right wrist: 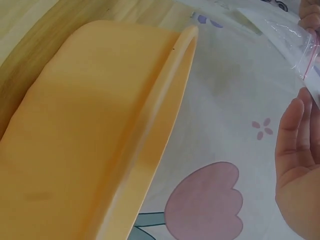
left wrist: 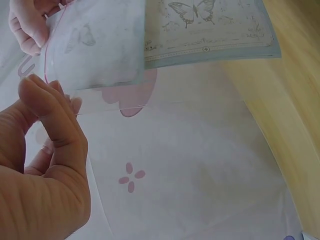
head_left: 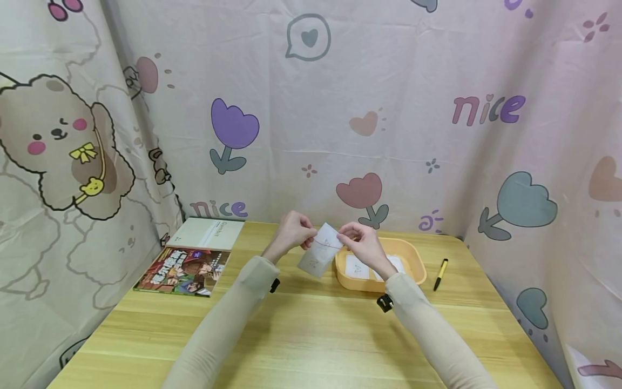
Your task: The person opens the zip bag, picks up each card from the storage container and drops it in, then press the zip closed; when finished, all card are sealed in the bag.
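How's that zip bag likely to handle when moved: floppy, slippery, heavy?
The zip bag is probably light: the left hand and right hand hold it up by pinching its edges. Likely floppy near the red strip, where the plastic wrinkles, and stiffer where printed paper lies flat. Possibly slippery, since its clear plastic shines.

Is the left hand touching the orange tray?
Apart. The head view shows the left hand well left of the tray, with the plastic bag between them.

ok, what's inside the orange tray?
Flat white pieces, at least one printed, lie in the orange tray. The right hand covers part; anything beneath it can't be seen.
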Available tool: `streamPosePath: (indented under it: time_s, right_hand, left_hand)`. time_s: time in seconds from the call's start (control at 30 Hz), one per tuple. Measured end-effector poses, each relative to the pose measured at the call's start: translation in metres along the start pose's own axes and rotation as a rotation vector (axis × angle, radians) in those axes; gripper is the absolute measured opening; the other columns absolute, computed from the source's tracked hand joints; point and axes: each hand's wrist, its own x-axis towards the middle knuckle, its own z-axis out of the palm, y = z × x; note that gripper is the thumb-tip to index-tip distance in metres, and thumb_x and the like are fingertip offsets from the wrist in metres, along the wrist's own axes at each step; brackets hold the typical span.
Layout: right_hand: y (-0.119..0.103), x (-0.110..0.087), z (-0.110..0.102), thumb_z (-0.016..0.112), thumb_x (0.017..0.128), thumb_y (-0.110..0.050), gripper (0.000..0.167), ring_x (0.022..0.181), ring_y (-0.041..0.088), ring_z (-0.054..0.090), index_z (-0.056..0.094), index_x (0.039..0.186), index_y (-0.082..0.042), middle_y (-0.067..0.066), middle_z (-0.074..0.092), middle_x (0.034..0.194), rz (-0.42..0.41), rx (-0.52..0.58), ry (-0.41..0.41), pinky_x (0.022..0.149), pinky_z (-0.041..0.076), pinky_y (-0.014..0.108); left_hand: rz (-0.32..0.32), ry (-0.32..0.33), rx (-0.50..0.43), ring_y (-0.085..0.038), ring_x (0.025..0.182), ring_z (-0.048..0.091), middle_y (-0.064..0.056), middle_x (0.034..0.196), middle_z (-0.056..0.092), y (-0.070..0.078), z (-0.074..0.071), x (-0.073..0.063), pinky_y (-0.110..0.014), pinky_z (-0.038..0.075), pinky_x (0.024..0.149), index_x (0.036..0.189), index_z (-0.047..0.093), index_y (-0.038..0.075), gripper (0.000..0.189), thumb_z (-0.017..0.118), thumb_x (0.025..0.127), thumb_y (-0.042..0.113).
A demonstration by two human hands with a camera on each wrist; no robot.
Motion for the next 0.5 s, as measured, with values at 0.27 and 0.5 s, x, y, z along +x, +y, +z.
streamPosePath:
  time_s: [0.27,0.5]
  right_hand:
    - [-0.0021,-0.0009,0.0012,0.074,0.087,-0.019,0.005,0.072,0.013,0.065,0.074,0.092,-0.016,-0.001,0.071,0.082,-0.068,-0.115,-0.038,0.063,0.056,0.025]
    - [-0.0004,0.0002,0.0017,0.073,0.087,-0.020,0.005,0.074,0.011,0.062,0.075,0.092,-0.019,-0.005,0.069,0.080,-0.068,-0.170,-0.120,0.067,0.053,0.026]
  left_hand:
    - [-0.005,-0.002,0.015,-0.015,0.047,0.062,-0.009,0.061,0.067,0.0015,0.0014,-0.0010,-0.035,0.060,0.051,0.069,0.069,0.003,0.013,0.068,0.082,0.004]
    - [0.004,0.002,0.014,-0.016,0.047,0.063,-0.009,0.060,0.067,0.0021,0.0028,-0.0018,-0.031,0.059,0.049,0.068,0.069,0.004,0.014,0.068,0.081,0.003]
